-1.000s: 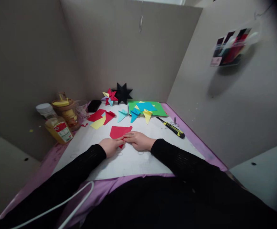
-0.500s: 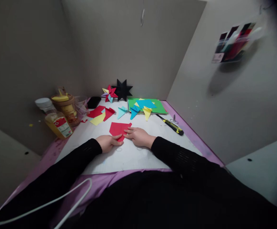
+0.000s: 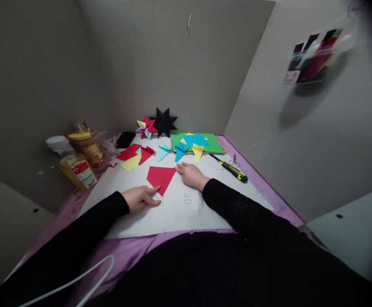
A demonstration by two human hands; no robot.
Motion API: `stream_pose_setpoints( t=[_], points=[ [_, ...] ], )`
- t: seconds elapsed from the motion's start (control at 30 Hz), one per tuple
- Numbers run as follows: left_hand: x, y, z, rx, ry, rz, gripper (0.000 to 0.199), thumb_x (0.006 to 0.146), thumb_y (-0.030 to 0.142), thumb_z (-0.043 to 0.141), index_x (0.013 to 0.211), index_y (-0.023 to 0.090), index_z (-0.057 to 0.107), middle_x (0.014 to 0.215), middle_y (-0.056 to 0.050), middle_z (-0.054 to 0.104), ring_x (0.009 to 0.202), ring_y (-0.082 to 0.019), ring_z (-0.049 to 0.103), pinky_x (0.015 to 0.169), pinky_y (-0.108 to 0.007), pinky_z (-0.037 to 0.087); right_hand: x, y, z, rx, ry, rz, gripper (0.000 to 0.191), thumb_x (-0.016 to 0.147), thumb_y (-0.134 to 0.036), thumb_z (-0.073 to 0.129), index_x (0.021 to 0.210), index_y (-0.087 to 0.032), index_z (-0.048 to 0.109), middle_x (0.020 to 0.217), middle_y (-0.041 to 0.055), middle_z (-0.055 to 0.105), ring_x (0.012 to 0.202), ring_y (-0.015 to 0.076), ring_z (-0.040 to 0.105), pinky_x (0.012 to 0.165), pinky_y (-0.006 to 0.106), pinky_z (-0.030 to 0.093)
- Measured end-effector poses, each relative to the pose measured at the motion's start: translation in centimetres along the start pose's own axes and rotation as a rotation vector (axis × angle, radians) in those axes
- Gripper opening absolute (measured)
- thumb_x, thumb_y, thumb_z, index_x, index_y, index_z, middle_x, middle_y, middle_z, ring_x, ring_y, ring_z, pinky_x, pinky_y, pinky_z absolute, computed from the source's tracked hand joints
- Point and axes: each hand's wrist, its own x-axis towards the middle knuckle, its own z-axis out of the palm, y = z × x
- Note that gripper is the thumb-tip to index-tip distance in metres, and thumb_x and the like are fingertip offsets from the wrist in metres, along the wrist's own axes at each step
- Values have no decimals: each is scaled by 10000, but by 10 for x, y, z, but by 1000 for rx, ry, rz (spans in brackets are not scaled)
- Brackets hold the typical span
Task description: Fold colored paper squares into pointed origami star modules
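Observation:
A red sheet of folded paper (image 3: 161, 178) lies flat on the white work sheet (image 3: 205, 219), its pointed end towards me. My left hand (image 3: 139, 198) rests at its lower left edge, index fingertip on the paper and thumb spread apart below. At the upper right corner, the fingers of my right hand (image 3: 190, 175) lie stretched out, the tips touching or just beside the paper. Beyond it stand a light blue folded paper piece (image 3: 163, 152), a blue one (image 3: 181, 151) and a yellow one (image 3: 198, 152).
Green and blue paper (image 3: 216, 144) is stacked at the back. On the right lie a yellow-black utility knife (image 3: 233, 171) and small scissors (image 3: 234, 161). Left are paper scraps (image 3: 131, 162), a phone (image 3: 126, 139), a glue bottle (image 3: 79, 170) and a jar (image 3: 90, 149). Paper stars (image 3: 164, 122) stand against the wall.
My right hand has slid up and right along the red paper's edge, and its upper right corner now lies flat in line. My left hand has shifted slightly left, with its fingers spreading.

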Motion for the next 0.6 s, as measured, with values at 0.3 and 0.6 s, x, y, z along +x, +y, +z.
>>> stream_pose_setpoints(
  t=[0.3, 0.6],
  points=[
    [13, 9, 3, 67, 371, 120, 331, 856, 270, 474, 1150, 190, 605, 1234, -108, 582, 1226, -256, 443, 998, -429, 371, -16, -17, -6, 268, 203, -353, 512, 779, -100, 414, 1286, -111, 480, 1357, 101, 462, 1297, 195, 354, 1076, 378, 269],
    [15, 7, 6, 142, 49, 55, 425, 879, 445, 444, 1236, 241, 553, 1380, -166, 413, 1331, -332, 261, 1012, -521, 302, -23, -38, -12, 365, -151, -508, 536, 880, -376, 447, 1379, -201, 360, 1460, 84, 287, 1375, 283, 144, 1089, 491, 173]
  ],
)
